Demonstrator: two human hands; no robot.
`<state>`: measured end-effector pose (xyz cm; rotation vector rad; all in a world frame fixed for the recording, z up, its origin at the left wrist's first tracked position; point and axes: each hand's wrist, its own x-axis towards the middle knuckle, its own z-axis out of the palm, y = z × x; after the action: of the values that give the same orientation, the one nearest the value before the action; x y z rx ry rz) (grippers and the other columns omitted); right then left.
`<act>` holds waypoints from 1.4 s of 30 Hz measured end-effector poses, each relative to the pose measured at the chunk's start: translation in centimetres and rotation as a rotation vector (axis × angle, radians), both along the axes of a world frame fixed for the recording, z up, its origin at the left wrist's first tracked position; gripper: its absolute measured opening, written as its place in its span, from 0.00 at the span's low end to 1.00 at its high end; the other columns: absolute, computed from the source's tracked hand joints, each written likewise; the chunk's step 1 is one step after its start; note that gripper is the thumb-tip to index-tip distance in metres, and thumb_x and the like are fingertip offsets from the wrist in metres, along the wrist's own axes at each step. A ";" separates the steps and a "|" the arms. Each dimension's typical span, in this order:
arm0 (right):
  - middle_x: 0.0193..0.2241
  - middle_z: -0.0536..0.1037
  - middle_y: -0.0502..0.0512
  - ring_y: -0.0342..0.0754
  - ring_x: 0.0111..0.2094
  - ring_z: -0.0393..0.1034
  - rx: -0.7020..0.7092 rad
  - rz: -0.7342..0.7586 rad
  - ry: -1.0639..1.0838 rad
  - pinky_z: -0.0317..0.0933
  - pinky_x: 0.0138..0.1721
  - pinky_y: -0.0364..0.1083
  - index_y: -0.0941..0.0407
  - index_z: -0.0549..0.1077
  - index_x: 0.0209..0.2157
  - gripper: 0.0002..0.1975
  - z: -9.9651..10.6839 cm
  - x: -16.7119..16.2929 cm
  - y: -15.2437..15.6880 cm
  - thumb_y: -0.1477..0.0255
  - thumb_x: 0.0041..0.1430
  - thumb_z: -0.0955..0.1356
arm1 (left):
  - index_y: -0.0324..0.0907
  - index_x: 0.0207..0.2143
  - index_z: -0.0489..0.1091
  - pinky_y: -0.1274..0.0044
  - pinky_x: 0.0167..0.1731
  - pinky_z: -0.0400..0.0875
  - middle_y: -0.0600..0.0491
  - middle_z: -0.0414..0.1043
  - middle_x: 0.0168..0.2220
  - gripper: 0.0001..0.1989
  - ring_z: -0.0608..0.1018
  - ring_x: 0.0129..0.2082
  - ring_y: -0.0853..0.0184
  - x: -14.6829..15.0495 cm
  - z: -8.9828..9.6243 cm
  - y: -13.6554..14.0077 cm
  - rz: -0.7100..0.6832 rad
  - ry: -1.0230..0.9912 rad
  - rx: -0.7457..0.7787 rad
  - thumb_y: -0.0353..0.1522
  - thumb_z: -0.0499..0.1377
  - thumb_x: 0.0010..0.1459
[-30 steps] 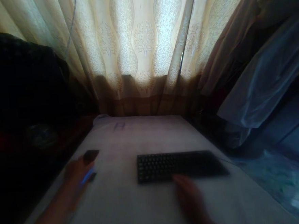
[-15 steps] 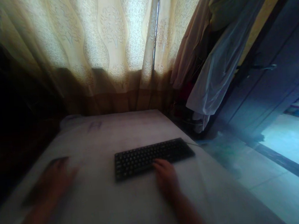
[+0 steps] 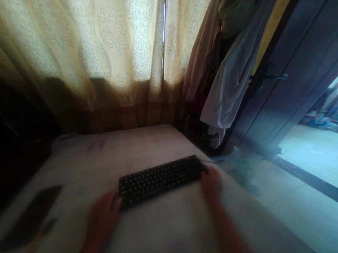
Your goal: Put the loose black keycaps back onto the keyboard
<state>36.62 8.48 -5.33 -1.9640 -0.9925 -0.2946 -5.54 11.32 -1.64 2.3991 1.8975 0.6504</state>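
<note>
A black computer keyboard [image 3: 161,180] lies slightly aslant on the cloth-covered surface, its cable leaving from the far right corner. At its left end my left hand [image 3: 105,210] is closed on the edge, fingers at the side. My right hand [image 3: 212,181] holds the opposite end, with the fingers around the right near corner. Both hands are a little blurred. To the left of my left hand lies a dark flat rectangular thing [image 3: 30,217]. Near it is a blurred thin tool with an orange handle [image 3: 32,247] and a dark head.
The pale cloth-covered surface [image 3: 135,148] ends at a patterned curtain [image 3: 113,41] behind. Clothes [image 3: 226,84] hang at the back right, beside a dark door [image 3: 278,76] with a lever handle. Tiled floor [image 3: 295,187] shows on the right.
My left hand has left the dark flat thing and come right to the keyboard's left end. My right hand has moved from the keyboard's front edge to its right end. The view has shifted right.
</note>
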 end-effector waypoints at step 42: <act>0.47 0.76 0.68 0.59 0.49 0.69 -0.316 0.013 0.137 0.61 0.50 0.54 0.63 0.73 0.53 0.25 0.9 3.0 2.7 0.67 0.58 0.60 | 0.41 0.54 0.70 0.59 0.57 0.57 0.43 0.72 0.55 0.24 0.70 0.57 0.51 1.3 -0.9 -1.2 -0.017 -0.043 -0.124 0.41 0.50 0.61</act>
<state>39.61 11.20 -4.42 -2.2267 -1.0097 0.0070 -4.21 10.08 -2.59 2.3045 1.8416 0.5601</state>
